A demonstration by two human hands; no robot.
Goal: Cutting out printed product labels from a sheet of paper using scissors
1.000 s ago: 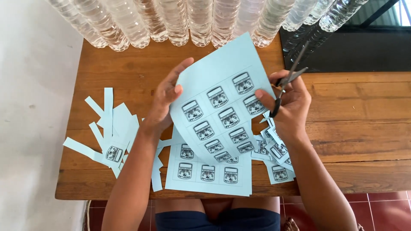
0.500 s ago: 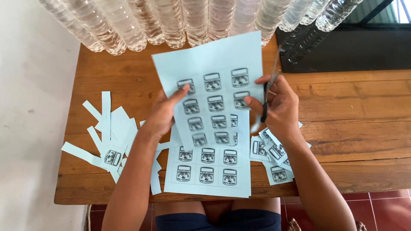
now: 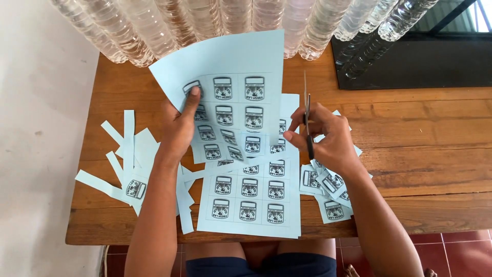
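Label sheet (image 3: 230, 77) in left grip (image 3: 179, 125) — scissors (image 3: 307, 120) (right)

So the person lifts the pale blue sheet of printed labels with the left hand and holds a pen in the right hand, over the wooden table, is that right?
Not quite: the right hand holds black-handled scissors, not a pen. The head view shows their blades pointing up. The rest stands: the left hand lifts the pale blue sheet of printed labels over the wooden table.

A row of clear bottles (image 3: 205, 25) walled off the table's (image 3: 420, 154) far edge; paper scraps (image 3: 128, 154) cluttered the left, cut labels (image 3: 328, 190) the near right; bare wood lay open on the right.
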